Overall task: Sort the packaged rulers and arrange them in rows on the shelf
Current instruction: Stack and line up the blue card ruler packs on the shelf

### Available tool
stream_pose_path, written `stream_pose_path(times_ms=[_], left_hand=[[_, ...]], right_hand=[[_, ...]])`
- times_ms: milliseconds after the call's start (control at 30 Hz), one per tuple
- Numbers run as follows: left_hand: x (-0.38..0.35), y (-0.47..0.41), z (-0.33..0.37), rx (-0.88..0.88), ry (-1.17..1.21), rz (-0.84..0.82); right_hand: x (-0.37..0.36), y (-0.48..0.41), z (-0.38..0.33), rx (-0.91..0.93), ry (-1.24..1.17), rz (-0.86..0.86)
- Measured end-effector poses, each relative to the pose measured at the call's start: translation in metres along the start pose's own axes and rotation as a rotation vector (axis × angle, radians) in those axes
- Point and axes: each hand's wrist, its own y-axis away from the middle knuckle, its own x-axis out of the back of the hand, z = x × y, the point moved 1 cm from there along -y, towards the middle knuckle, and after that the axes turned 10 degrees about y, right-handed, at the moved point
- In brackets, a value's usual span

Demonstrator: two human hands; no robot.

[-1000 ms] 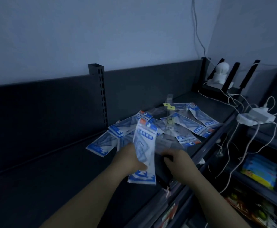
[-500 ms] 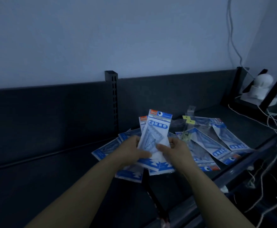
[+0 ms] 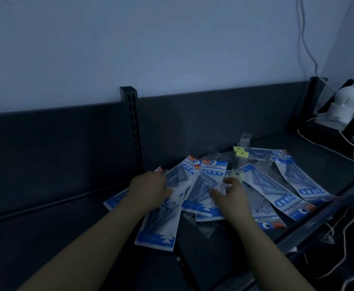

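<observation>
Head view: dim shelf (image 3: 66, 238). At ctr frame the right hand (image 3: 233, 196) has its grip pinched on a ruler pack (image 3: 208, 179), prob. to compare it w/ others. The pack's long axis runs bottom-to-top, header toward upper frame. The left hand (image 3: 151, 190) grip holds a second pack (image 3: 159, 225), lower left of ctr. Loose packs (image 3: 287, 185) fan out to the right.

Ruler packs (image 3: 262, 185), clear sleeves with blue-and-white cards showing set squares, lie fanned and overlapping on the dark shelf (image 3: 45, 227), near its back panel. The front pack (image 3: 208, 183) is tilted, header up, pinched by the right hand (image 3: 233, 196). A long pack (image 3: 161, 225) lies at the left, partly under the left hand (image 3: 151, 187). A narrow clear pack (image 3: 240, 158) with yellow tags lies behind.
</observation>
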Motion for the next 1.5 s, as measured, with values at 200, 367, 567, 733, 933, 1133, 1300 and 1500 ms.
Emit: stream_pose_path(times_ms=[200, 367, 567, 733, 933, 1133, 1300, 1500], left_hand=[[-0.009, -0.008, -0.01, 0.143, 0.168, -0.107], [-0.014, -0.002, -0.011, 0.161, 0.583, 0.002], [-0.005, 0.004, -0.012, 0.222, 0.718, 0.077], [0.018, 0.025, -0.011, 0.253, 0.901, 0.089], [0.041, 0.075, -0.026, 0.316, 1.092, 0.234], [0.059, 0.147, -0.066, 0.445, 1.115, 0.478], [0.081, 0.214, -0.118, 0.535, 0.986, 0.611], [0.118, 0.3, -0.189, 0.645, 0.802, 0.7]], right_hand=[[0.0, 0.001, 0.0, 0.03, -0.007, 0.003], [-0.002, 0.001, 0.001, 0.035, -0.01, 0.014], [-0.001, 0.004, -0.001, 0.081, -0.062, -0.007], [0.0, 0.012, -0.017, 0.124, -0.253, -0.025], [-0.019, 0.034, -0.065, 0.268, -0.308, -0.249], [-0.076, 0.08, -0.105, 0.336, -0.344, -0.435], [-0.123, 0.132, -0.139, 0.379, -0.351, -0.596], [-0.185, 0.204, -0.187, 0.411, -0.348, -0.735]])
